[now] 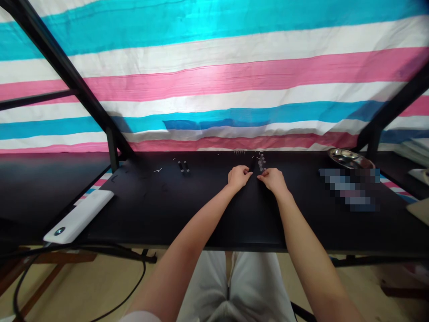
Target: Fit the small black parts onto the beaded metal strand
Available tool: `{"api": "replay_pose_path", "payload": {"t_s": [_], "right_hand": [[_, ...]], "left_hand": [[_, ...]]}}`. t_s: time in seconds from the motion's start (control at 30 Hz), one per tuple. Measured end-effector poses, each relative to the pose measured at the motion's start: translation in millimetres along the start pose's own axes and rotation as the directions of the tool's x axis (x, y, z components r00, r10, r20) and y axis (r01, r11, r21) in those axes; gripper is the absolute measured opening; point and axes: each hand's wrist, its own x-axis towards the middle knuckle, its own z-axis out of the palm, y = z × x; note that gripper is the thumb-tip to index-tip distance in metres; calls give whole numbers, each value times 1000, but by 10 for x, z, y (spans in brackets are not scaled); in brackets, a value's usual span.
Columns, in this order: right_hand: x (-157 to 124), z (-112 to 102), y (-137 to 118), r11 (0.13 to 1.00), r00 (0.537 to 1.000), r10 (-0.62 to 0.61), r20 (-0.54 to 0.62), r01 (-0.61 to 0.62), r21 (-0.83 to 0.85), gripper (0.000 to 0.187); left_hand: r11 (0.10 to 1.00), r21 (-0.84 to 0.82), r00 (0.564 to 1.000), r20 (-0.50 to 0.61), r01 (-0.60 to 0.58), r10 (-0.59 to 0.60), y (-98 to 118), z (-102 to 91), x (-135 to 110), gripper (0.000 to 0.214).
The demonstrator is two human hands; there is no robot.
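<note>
Head view, the only one.

- Left hand (238,177) and right hand (273,179) are stretched out to the far middle of the tabletop (201,214), well left of the steel dish (348,157).
- Both sets of fingers are drawn in to a pinch, tips nearly meeting.
- A small dark piece (252,165) stands between the tips, left of the dish. The left fingers look to be touching its foot, but I cannot tell whether either hand truly grips it.
- A scatter of clear bits (261,161) lies just beyond the right hand, on the dish side of the dark piece.

Risks, as I judge them:
- The dark piece is nearly the colour of the tabletop. If it slips from a loose pinch I would lose sight of it.
- The clear bits sit right by the right knuckles, so a small sweep of that hand could flick them toward the back edge.
- The arms are at full reach, which leaves little fine control.

Surface and room:
- The tabletop is matt black with faint specks.
- Two black cylinders (183,167) stand far left of the dish, past the hands.
- A white power bank (78,217) lies farther left again, at the near edge, with its cable (20,281) hanging to the pale floor (100,286).
- A blurred patch lies just in front of the dish.
- A striped cloth (214,89) in pink, white and blue hangs behind the dish.
- Black frame struts (77,85) slant across the cloth.
</note>
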Motion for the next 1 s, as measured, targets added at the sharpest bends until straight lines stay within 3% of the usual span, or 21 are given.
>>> {"api": "replay_pose_path", "payload": {"t_s": [0.2, 0.47, 1.0], "right_hand": [[-24, 1, -52, 999, 999, 44, -12, -44, -18, 15], [-13, 27, -34, 998, 998, 34, -45, -36, -59, 20], [-22, 18, -18, 996, 997, 54, -61, -58, -62, 29]], "left_hand": [[997, 36, 998, 21, 64, -64, 47, -3, 25, 19], [984, 180, 1000, 17, 11, -15, 80, 0, 23, 17], [955, 292, 997, 41, 48, -62, 140, 42, 41, 24]]}}
